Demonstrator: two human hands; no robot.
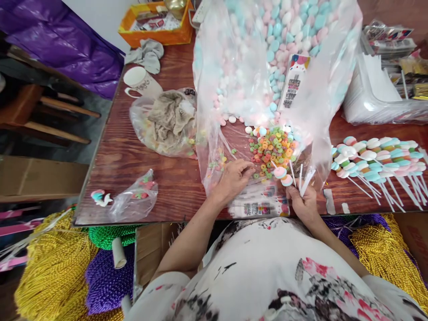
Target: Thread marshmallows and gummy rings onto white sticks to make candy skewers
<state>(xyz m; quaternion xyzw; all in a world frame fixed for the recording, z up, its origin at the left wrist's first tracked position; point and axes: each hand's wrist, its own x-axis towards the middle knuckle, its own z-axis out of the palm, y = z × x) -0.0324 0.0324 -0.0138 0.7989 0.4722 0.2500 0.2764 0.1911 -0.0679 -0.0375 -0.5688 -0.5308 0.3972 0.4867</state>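
My right hand (303, 201) is closed around several white lollipop sticks (301, 174). One stick carries two pink sweets (281, 172) with a small orange ring between them. My left hand (236, 176) rests at the left edge of a pile of small coloured ring sweets (272, 149). Its fingers are curled together, and whatever they hold is hidden. Behind the pile, a large clear plastic bag (230, 53) lies open, full of pink, white and blue pebble-shaped sweets (277, 29). Printed plastic wrappers (257, 207) lie flat between my hands at the table edge.
Finished candy sticks (377, 156) lie in a row at right, below a clear plastic tub (384, 107). A crumpled cloth (174, 113) on a plastic bag, a white mug (142, 81) and an orange box (157, 35) stand left. A small bag (138, 200) lies near the front edge (117, 223).
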